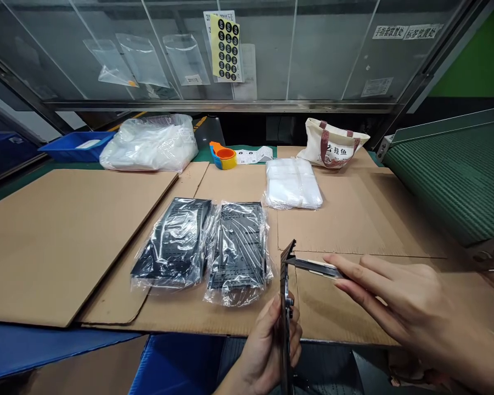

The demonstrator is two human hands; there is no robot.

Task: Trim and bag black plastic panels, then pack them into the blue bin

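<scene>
Fingers (356,269) of the right hand (411,310) are closed in a light pinch around a slim, flat steel tool (313,266) with a pale cream section along its shank, and its narrow end is held against the upper part of a thin, dark, metal-edged panel (287,296). That panel is gripped by the left hand (267,344), with the fingers curled around its lower part. It is held on edge, its long axis nearly upright and its face turned away, so that its exact kind cannot be told. The tool's long axis is kept almost level and is directed leftward from the right hand, crossing the panel's axis steeply; the left hand is the nearer, being wrapped on the panel. Below and beyond the hands, a brown corrugated cardboard sheet (45,247) is spread out, with two black items in clear plastic bags (208,249) laid side by side on it. Farther back, a stack of translucent white poly bags (292,184) and a cream canvas tote bag (331,144) are placed.
</scene>
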